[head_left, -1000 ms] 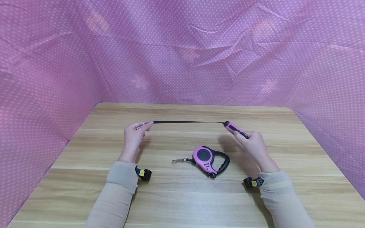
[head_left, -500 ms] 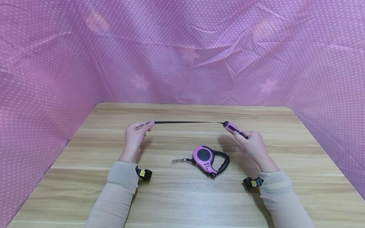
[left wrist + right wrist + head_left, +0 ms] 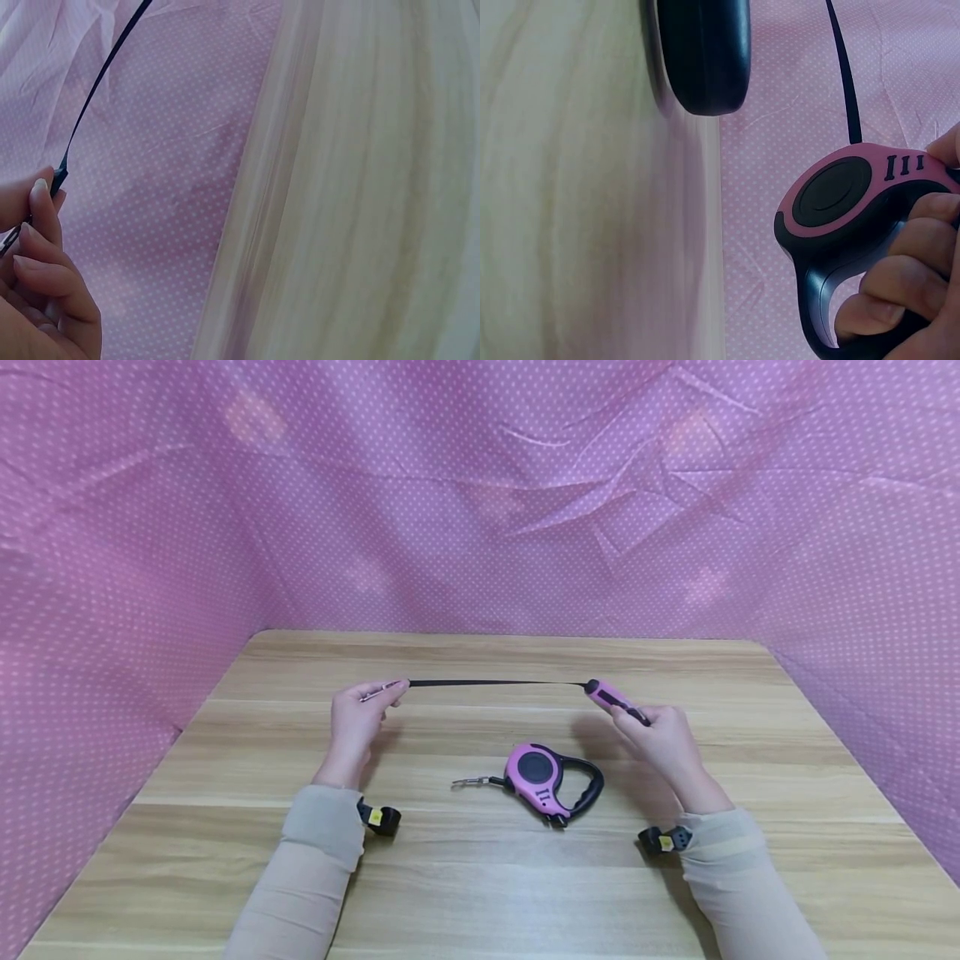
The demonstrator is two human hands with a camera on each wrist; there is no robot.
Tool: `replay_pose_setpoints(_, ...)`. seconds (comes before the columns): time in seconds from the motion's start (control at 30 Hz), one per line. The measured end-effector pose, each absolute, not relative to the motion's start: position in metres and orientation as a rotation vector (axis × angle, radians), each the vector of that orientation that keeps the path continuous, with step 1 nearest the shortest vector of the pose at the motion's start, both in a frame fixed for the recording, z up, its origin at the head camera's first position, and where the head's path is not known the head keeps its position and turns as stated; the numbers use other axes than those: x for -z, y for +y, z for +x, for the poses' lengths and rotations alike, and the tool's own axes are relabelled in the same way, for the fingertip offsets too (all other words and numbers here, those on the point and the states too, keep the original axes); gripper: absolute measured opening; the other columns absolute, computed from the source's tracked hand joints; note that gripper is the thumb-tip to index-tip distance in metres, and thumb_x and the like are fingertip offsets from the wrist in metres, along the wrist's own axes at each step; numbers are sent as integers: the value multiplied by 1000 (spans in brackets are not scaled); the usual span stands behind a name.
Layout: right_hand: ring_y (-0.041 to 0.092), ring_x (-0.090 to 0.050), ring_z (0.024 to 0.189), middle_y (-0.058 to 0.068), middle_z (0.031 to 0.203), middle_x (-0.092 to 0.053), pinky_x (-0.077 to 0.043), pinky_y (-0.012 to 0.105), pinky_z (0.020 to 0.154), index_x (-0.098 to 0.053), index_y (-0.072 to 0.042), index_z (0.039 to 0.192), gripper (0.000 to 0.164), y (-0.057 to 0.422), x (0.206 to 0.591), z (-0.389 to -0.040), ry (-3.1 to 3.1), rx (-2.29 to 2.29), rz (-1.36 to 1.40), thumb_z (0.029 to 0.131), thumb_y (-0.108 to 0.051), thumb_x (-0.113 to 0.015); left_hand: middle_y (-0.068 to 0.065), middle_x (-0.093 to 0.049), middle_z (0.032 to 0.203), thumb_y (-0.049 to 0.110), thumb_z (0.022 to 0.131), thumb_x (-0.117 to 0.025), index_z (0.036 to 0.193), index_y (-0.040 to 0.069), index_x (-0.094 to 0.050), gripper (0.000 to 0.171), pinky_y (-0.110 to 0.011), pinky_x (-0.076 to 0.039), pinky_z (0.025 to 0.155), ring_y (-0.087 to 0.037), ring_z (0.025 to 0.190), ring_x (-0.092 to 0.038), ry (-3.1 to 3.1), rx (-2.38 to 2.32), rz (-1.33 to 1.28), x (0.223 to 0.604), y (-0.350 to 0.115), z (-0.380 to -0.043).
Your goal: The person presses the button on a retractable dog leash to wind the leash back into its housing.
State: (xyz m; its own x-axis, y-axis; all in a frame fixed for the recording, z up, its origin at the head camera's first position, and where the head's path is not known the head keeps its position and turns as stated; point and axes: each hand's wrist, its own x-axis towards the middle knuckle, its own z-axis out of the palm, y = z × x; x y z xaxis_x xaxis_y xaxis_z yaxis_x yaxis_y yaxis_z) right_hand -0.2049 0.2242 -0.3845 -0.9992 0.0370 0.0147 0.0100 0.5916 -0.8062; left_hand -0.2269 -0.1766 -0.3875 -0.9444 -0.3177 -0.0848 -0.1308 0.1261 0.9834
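My right hand [image 3: 663,739] grips the black loop handle of a pink and black retractable leash [image 3: 832,191], its fingers curled through the loop in the right wrist view. A black strap [image 3: 495,682] runs out of that leash, stretched nearly level above the table to my left hand [image 3: 356,718]. There the thumb and fingers pinch the strap's end by its metal clip [image 3: 375,692], which the fingers partly hide. On the table between my arms lies a second pink and black retractable leash [image 3: 534,777], its metal clip [image 3: 471,782] pointing left.
The wooden table [image 3: 480,893] spreads under both arms. Pink dotted cloth [image 3: 480,527] hangs behind it and on both sides. A black wrist camera [image 3: 381,819] sits at the left cuff, another black wrist camera [image 3: 663,841] at the right one.
My left hand has shifted slightly right with the clip, and my right hand very slightly left, so the strap between them is a little shorter. The leash on the table stays put.
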Motion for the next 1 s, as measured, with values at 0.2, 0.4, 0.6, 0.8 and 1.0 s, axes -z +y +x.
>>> replay_pose_setpoints(0.2,10,-40,45,-3,51,-52,-34,26,41,-53,-7,59,50,223,386,-205,-2785,-1370,-20,91,-42,-65,15,-67,71,39,80,-82,99,10,-76,36,-18,-40,56,-8,65,-50,-2249,1909,398,389,-173,-227)
replay_pose_setpoints(0.4,10,-38,45,-7,48,-48,-33,25,42,-55,-3,60,49,221,387,-206,-2778,-1374,-19,91,-41,-66,15,-67,68,37,81,-82,96,9,-76,32,-19,-41,53,-6,60,-48,-2247,1912,386,388,-171,-226)
replay_pose_setpoints(0.6,11,-42,48,7,58,-61,-36,25,43,-65,6,74,48,220,388,-205,-2797,-1364,-15,91,-38,-65,14,-67,70,37,82,-81,103,9,-75,36,-20,-42,55,-8,63,-50,-2281,1906,375,387,-169,-226)
replay_pose_setpoints(0.8,12,-46,49,12,63,-65,-39,26,44,-68,8,77,49,219,389,-206,-2793,-1368,-9,92,-39,-65,10,-70,76,39,82,-81,106,8,-75,39,-22,-44,57,-9,64,-51,-2300,1904,360,387,-167,-225)
replay_pose_setpoints(1.0,12,-46,47,11,61,-63,-38,25,43,-66,6,73,50,218,389,-206,-2797,-1347,10,92,-39,-64,6,-71,77,36,83,-80,106,6,-75,38,-22,-43,54,-7,60,-48,-2286,1908,337,386,-165,-225)
